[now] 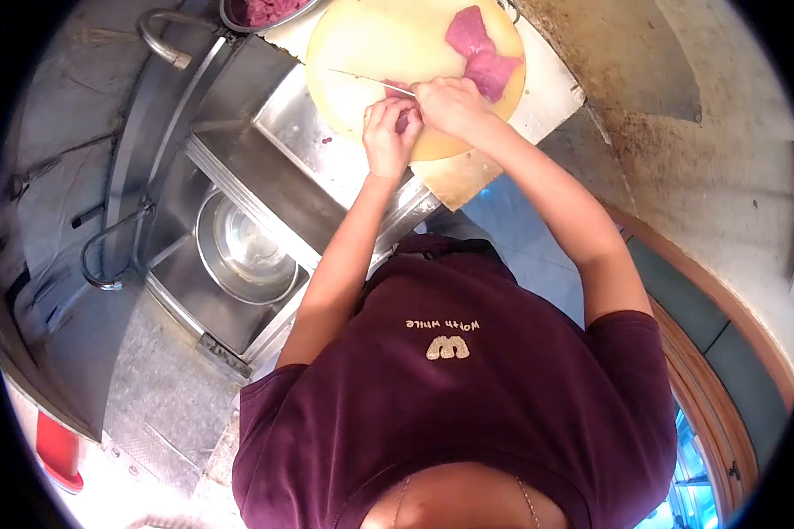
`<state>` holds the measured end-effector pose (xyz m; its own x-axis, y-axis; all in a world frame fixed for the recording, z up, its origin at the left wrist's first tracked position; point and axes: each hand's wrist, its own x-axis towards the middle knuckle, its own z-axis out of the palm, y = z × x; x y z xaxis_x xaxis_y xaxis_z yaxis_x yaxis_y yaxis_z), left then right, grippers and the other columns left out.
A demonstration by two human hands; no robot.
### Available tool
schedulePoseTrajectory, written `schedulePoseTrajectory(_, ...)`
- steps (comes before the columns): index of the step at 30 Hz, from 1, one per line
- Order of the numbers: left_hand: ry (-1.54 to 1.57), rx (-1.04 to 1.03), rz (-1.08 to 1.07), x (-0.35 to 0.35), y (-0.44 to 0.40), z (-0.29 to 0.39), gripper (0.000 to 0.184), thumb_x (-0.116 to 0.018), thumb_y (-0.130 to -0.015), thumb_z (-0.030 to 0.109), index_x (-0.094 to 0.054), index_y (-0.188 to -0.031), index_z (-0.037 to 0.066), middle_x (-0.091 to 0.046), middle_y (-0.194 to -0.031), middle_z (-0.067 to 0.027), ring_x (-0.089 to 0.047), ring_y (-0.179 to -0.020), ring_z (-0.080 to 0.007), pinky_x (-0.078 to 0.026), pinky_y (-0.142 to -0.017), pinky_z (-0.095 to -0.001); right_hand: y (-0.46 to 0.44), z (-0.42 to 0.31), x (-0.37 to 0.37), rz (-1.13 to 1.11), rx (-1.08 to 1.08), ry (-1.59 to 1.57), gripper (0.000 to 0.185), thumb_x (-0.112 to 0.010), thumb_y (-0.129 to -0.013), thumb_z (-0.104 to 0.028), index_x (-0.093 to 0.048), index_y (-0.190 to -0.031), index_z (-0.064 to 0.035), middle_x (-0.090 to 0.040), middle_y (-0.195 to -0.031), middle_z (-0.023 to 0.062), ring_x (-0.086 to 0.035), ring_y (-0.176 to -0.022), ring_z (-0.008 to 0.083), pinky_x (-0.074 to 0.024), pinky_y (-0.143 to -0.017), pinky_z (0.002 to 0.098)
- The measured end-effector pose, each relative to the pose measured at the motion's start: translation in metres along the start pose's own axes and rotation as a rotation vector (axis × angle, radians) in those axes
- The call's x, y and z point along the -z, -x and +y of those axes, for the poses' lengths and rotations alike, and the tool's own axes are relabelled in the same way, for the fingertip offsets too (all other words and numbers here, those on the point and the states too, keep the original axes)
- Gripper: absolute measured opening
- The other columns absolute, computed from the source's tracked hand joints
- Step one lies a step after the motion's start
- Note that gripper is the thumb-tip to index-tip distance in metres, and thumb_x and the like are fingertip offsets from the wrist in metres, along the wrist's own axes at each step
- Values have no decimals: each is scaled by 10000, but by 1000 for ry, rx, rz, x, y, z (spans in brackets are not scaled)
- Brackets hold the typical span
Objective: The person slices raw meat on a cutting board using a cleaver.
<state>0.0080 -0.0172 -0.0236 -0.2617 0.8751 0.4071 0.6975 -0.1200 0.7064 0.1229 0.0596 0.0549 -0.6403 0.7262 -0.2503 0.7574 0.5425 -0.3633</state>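
Looks forward and steeply down from the wearer's head, close above the maroon shirt (512, 388), farther back from the near edge of the cutting board (362, 40); sweeps wide, within a round frame.

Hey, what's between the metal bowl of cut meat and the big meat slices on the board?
In the head view, mostly bare cutting board lies between the bowl and the meat slices.

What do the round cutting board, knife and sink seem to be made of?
Cutting board: smooth, pale yellow, probably plastic, though wood is possible.
Knife: thin, bright blade, likely steel; the right hand hides its handle.
Sink: gray with shiny reflections, probably stainless steel.
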Motion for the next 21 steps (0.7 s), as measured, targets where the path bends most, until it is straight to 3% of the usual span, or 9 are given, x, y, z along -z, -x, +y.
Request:
schedulePoseTrajectory(2,-9,-33,41,-2,2,1,151,-684,-695,61,-652,-843,57,-615,-884,-102,-575,-851,-294,-478,-767,-376,-4,11,0,-85,-41,10,213,-518,-821,-183,-647,-936,-58,-653,-863,199,-633,-889,338,-487,-765,448)
schedulePoseTrajectory(5,37,6,67,-1,1,4,147,-680,-699,66,-644,-840,51,-615,-894,-104,-575,-857,-296,-478,-770,-377,21,31,3,25,-56,-10,205,-507,-823,-165,-644,-929,-55,-652,-830,195,-640,-849,343,-490,-741,460)
schedulePoseTrajectory(11,-4,-6,8,0,2,2,148,-689,-690,87,-642,-827,56,-613,-875,-95,-570,-831,-295,-480,-757,-376,87,17,33,-149,-80,100,201,-479,-788,-94,-622,-893,0,-643,-802,219,-646,-811,345,-494,-730,450)
schedulePoseTrajectory(14,-3,31,-7,1,-2,2,148,-693,-686,88,-647,-824,60,-609,-845,-98,-569,-812,-298,-480,-749,-376,91,26,18,-83,-38,56,196,-474,-777,-55,-600,-918,-3,-631,-727,214,-646,-732,353,-496,-636,463)
schedulePoseTrajectory(16,-7,47,-27,-1,-2,3,151,-695,-683,86,-650,-825,58,-604,-836,-102,-569,-804,-299,-480,-747,-376,66,18,6,-46,-11,39,211,-452,-795,-59,-605,-930,-5,-632,-720,210,-646,-720,356,-493,-616,466)
schedulePoseTrajectory(21,-4,-3,-19,3,-1,-2,158,-697,-682,80,-657,-833,55,-599,-843,-104,-570,-800,-293,-480,-744,-374,7,3,-18,106,118,26,238,-433,-812,-68,-609,-963,-13,-651,-851,193,-642,-869,318,-488,-714,460)
